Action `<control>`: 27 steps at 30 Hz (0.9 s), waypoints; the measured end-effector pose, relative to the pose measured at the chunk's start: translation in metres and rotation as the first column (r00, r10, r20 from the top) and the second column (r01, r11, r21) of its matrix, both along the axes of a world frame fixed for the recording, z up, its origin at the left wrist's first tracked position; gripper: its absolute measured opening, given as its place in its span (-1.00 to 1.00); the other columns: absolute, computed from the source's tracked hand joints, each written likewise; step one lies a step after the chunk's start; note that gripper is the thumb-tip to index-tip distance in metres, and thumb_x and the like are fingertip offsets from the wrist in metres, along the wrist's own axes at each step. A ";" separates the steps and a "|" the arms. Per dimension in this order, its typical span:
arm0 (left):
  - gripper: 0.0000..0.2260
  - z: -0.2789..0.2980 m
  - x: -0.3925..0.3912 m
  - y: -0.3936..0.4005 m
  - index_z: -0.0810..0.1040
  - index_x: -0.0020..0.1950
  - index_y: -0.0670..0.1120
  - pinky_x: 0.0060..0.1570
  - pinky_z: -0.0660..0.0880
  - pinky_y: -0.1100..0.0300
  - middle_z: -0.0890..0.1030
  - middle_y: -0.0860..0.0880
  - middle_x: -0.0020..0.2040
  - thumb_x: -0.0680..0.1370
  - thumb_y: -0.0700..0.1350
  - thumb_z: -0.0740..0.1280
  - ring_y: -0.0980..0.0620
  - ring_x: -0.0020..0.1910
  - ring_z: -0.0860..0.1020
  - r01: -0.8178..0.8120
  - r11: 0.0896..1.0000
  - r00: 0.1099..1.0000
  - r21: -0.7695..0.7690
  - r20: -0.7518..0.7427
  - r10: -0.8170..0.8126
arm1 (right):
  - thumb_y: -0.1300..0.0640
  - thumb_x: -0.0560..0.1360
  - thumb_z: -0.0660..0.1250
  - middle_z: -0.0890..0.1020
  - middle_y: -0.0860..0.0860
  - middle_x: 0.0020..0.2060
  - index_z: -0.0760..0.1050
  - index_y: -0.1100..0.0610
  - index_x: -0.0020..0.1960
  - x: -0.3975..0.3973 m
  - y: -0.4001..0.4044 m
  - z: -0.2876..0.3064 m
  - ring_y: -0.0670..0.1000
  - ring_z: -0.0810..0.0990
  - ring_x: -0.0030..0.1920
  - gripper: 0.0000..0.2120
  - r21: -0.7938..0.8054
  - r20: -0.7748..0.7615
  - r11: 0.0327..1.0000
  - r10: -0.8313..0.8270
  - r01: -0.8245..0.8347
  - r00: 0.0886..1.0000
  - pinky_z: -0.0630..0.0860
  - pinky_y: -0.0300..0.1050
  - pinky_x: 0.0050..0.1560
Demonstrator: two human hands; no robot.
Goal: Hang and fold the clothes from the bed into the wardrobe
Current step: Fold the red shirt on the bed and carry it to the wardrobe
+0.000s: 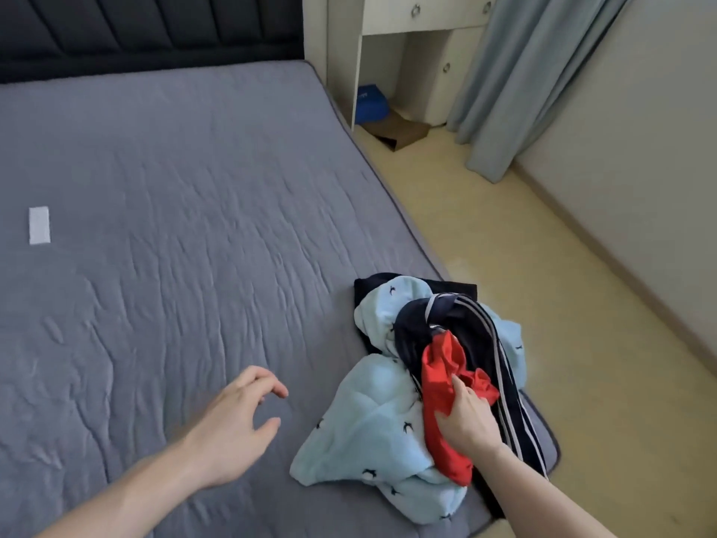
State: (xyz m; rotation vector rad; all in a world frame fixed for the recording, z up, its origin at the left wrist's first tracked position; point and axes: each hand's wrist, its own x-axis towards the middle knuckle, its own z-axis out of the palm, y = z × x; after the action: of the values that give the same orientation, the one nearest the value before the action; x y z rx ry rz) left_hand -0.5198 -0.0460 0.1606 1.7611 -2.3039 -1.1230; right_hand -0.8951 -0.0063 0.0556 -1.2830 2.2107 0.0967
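A heap of clothes lies at the near right corner of the grey bed. A light blue garment with small dark bird prints is at the bottom. Across it lies a dark navy garment with white side stripes. On top sits a red garment. My right hand grips the red garment, its fingers hidden in the fabric. Left of the heap my left hand hovers over the mattress, fingers loosely curved, holding nothing.
A dark padded headboard stands at the back. Beyond the bed's right side is a cream cabinet with drawers, a blue object in its open niche and a brown box on the floor. A grey-blue curtain hangs right.
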 end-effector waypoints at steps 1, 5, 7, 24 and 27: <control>-0.82 -0.011 -0.003 0.000 0.43 0.14 0.25 0.10 0.41 0.33 0.34 0.34 0.19 0.60 0.02 0.34 0.32 0.16 0.46 0.004 1.000 1.000 -0.001 -0.003 -0.004 | 0.01 0.54 0.28 0.61 0.07 0.24 0.44 0.11 0.36 0.001 -0.002 -0.006 0.25 0.51 0.31 -0.58 0.031 -0.039 0.999 0.021 -0.020 0.999 0.48 0.04 0.25; -0.85 -0.042 -0.003 0.010 0.44 0.17 0.23 0.13 0.48 0.19 0.32 0.33 0.21 0.62 0.04 0.30 0.27 0.15 0.48 -0.014 1.000 1.000 0.025 0.001 0.014 | -0.04 0.57 0.25 0.67 0.01 -0.10 0.56 0.00 -0.05 0.025 -0.003 0.004 0.16 0.52 0.17 -0.83 -0.070 -0.217 0.992 0.092 -0.109 0.972 0.38 0.08 0.19; -0.86 -0.046 0.006 0.021 0.44 0.16 0.23 0.07 0.43 0.26 0.34 0.34 0.21 0.62 0.04 0.29 0.29 0.17 0.46 -0.033 0.998 0.999 0.047 -0.001 0.033 | 0.00 0.57 0.32 0.61 -0.01 -0.25 0.53 0.00 -0.18 0.045 0.002 0.030 0.15 0.53 0.03 -0.83 -0.313 -0.122 0.945 0.058 -0.094 0.991 0.33 0.10 0.14; -0.51 0.018 0.178 0.091 0.58 0.30 -0.15 0.08 0.50 0.25 0.69 -0.17 0.15 0.36 -0.31 0.43 0.00 0.10 0.63 -0.145 0.559 0.386 0.817 -0.473 0.792 | 0.16 0.65 0.29 0.72 0.03 -0.20 0.65 -0.01 -0.07 0.326 -0.009 0.145 -0.12 0.63 -0.21 -0.79 -0.163 0.844 0.957 0.008 0.242 0.536 0.54 -0.26 -0.17; -0.93 -0.010 0.211 0.114 0.65 0.05 -0.17 -0.05 0.44 0.27 0.66 -0.11 -0.06 0.58 -0.26 0.43 0.03 -0.07 0.57 -0.339 0.612 0.504 0.715 -0.411 0.759 | 0.23 0.64 0.29 0.67 -0.01 -0.31 0.59 0.07 -0.13 0.371 0.005 0.106 -0.11 0.56 -0.30 -0.80 -0.074 0.837 0.973 -0.060 0.220 0.544 0.48 -0.21 -0.27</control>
State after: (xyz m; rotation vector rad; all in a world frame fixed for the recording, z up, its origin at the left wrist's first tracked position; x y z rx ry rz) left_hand -0.3088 0.0684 0.1510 1.5932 -0.8398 -1.9393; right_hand -0.5239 -0.0010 0.1614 -0.9157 1.4586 -0.6662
